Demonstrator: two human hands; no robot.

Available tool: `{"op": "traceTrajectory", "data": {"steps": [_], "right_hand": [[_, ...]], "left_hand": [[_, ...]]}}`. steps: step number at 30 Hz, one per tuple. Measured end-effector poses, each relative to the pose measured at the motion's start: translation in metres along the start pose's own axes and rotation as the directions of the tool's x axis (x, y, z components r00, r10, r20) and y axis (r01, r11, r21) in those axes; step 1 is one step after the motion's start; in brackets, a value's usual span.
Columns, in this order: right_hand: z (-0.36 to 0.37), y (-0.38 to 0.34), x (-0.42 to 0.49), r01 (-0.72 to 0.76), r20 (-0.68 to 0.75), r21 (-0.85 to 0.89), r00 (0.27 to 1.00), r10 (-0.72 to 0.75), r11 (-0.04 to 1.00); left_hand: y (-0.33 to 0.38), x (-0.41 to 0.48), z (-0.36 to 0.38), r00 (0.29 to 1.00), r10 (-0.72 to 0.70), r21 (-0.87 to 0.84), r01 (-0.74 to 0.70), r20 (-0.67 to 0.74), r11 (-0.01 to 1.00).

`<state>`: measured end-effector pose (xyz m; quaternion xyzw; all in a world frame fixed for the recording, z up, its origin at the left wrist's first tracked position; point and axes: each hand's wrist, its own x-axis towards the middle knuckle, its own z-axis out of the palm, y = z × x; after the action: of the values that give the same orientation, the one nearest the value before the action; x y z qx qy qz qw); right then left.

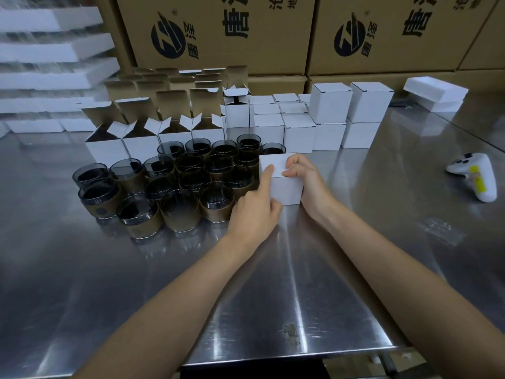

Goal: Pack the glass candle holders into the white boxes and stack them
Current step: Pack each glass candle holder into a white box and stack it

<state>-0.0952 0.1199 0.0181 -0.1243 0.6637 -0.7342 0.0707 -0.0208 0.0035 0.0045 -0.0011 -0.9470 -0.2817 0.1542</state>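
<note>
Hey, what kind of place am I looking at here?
Probably a packing station in a factory or warehouse: a stainless steel worktable crowded with dark glass candle holders in brown sleeves, small white cardboard boxes, and large printed brown cartons stacked behind.

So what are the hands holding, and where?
A white box: left hand on its left side, right hand curled over its top right edge.
</note>
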Motion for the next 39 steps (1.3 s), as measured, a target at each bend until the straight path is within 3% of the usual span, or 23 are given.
{"op": "traceTrajectory", "data": {"steps": [5,10,14,19,21,25,27,29,31,34,39], "right_hand": [[-0.03,0.003,-0.005,0.154,0.231,-0.193,0.967,-0.107,0.969],[-0.034,-0.001,-0.005,0.251,0.057,-0.198,0.968,-0.244,0.948],[-0.039,-0.009,-0.006,0.257,0.007,-0.218,0.965,-0.262,0.941],[-0.037,-0.021,-0.015,0.298,0.116,-0.125,0.952,-0.284,0.947],[-0.037,-0.024,-0.016,0.341,0.193,-0.181,0.932,-0.306,0.922],[-0.037,-0.026,-0.014,0.537,0.261,-0.461,0.843,-0.471,0.706],[-0.036,-0.022,-0.014,0.653,0.271,-0.541,0.732,-0.625,0.53],[-0.037,-0.015,-0.014,0.734,0.336,-0.616,0.572,-0.749,0.285],[-0.037,-0.01,-0.013,0.754,0.439,-0.649,0.484,-0.757,0.105],[-0.04,-0.008,-0.01,0.753,0.519,-0.657,0.497,-0.696,0.047],[-0.044,-0.009,-0.006,0.746,0.535,-0.657,0.562,-0.631,0.107]], "left_hand": [[-0.004,-0.001,0.002,1.0,0.008,-0.074,-0.009,-0.01,0.997],[-0.007,0.001,0.008,0.997,-0.068,-0.294,0.054,-0.037,0.954],[0.0,0.001,0.007,0.967,-0.239,-0.712,0.229,0.089,0.663],[0.002,0.004,0.004,0.948,-0.251,-0.773,0.305,0.193,0.556],[0.002,0.006,0.0,0.94,-0.244,-0.82,0.33,0.239,0.467],[0.003,0.01,-0.004,0.937,-0.228,-0.898,0.325,0.265,0.296],[0.003,0.012,-0.004,0.934,-0.236,-0.918,0.321,0.267,0.233],[0.002,0.012,-0.003,0.936,-0.241,-0.929,0.308,0.257,0.205],[0.004,0.012,-0.004,0.934,-0.262,-0.936,0.295,0.241,0.19],[0.005,0.011,-0.003,0.935,-0.265,-0.946,0.283,0.235,0.16],[0.002,0.012,-0.001,0.942,-0.23,-0.941,0.287,0.244,0.179]]}}
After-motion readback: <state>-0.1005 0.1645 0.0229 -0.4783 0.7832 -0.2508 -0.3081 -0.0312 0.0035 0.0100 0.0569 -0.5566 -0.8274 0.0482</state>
